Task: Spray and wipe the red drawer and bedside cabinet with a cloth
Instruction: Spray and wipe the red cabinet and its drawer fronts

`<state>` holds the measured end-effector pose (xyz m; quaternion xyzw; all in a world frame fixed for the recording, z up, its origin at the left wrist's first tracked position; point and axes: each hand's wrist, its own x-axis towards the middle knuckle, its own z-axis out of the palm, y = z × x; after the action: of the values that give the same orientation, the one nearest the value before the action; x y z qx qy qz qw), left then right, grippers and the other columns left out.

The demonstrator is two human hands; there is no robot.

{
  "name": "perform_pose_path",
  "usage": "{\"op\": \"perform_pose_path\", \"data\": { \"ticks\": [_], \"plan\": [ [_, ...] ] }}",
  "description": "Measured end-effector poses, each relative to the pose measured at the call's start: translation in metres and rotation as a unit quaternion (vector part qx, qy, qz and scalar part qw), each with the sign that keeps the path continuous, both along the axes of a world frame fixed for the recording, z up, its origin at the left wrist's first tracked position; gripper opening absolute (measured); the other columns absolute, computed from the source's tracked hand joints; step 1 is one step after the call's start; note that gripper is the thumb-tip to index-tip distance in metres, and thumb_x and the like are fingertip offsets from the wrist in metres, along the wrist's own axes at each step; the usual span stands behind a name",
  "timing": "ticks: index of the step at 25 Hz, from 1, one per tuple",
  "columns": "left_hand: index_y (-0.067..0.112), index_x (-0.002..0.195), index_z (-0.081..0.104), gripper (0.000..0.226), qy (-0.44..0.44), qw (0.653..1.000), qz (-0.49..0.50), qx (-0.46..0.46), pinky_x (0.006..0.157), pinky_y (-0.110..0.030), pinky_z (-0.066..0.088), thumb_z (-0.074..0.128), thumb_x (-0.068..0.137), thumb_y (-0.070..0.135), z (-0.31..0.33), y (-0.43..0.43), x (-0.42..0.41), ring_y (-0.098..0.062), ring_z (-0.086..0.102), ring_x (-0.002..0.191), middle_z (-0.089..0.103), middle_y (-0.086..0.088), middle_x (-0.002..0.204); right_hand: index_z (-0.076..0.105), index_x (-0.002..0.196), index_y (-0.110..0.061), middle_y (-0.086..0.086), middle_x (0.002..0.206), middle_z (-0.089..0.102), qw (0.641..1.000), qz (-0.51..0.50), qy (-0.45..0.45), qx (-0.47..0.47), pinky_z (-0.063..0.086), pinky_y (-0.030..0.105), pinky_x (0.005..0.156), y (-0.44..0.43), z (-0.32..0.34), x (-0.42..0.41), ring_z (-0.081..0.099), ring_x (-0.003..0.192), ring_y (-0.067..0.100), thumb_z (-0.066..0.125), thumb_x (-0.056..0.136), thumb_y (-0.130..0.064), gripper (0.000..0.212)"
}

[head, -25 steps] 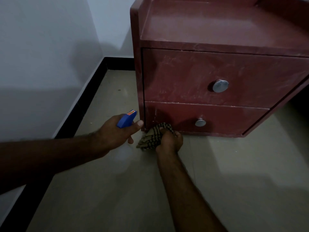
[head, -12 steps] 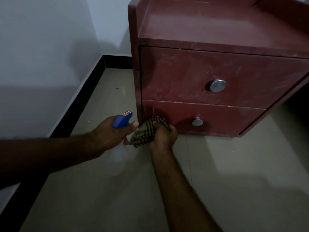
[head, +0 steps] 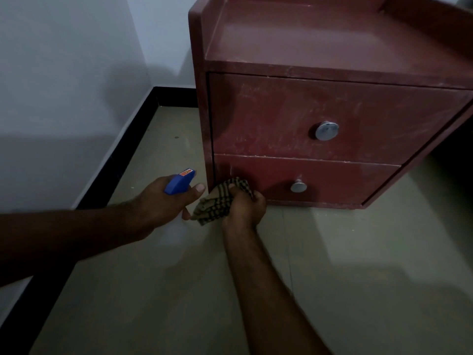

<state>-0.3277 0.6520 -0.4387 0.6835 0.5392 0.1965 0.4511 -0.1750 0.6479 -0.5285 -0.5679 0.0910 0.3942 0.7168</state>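
Observation:
A red bedside cabinet (head: 320, 37) stands on the floor with two shut drawers, each with a round metal knob. My right hand (head: 244, 207) grips a checked cloth (head: 220, 201) and presses it against the bottom left corner of the lower red drawer (head: 332, 180). My left hand (head: 163, 201) holds a spray bottle with a blue head (head: 179, 181) just left of the cabinet's corner; its pale body shows faintly below the hand. The upper drawer (head: 268, 119) front looks scuffed and dusty.
A white wall (head: 64, 73) with a black skirting board (head: 120, 155) runs along the left and meets the back wall behind the cabinet. Beige floor tiles (head: 358, 265) spread in front. A dark gap opens right of the cabinet.
My right hand has shifted the cloth slightly left along the lower drawer's bottom edge, closer to the cabinet's corner. My left hand keeps its hold on the spray bottle beside it.

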Motion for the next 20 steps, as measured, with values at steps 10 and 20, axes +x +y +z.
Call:
{"op": "perform_pose_path", "data": {
  "ticks": [10, 20],
  "plan": [
    [0.017, 0.105, 0.062, 0.037, 0.01, 1.0, 0.007, -0.001, 0.063, -0.026, 0.044, 0.061, 0.094, 0.053, 0.001, 0.005, -0.004, -0.003, 0.067, 0.059, 0.071, -0.009, 0.083, 0.064, 0.115, -0.015, 0.005, 0.104, 0.077, 0.996, -0.018, -0.015, 0.084, 0.066, 0.04, 0.077, 0.001, 0.024, 0.005, 0.076, 0.091, 0.024, 0.086, 0.071, 0.007, 0.053],
    [0.015, 0.109, 0.062, 0.043, 0.003, 1.0, 0.017, -0.014, 0.07, -0.028, 0.046, 0.062, 0.092, 0.055, 0.003, 0.0, -0.005, -0.011, 0.07, 0.07, 0.071, -0.007, 0.085, 0.066, 0.112, -0.009, 0.014, 0.105, 0.076, 0.998, -0.018, -0.001, 0.057, 0.064, 0.056, 0.083, 0.002, 0.033, 0.008, 0.076, 0.094, 0.035, 0.086, 0.069, 0.007, 0.05]
  ]
}}
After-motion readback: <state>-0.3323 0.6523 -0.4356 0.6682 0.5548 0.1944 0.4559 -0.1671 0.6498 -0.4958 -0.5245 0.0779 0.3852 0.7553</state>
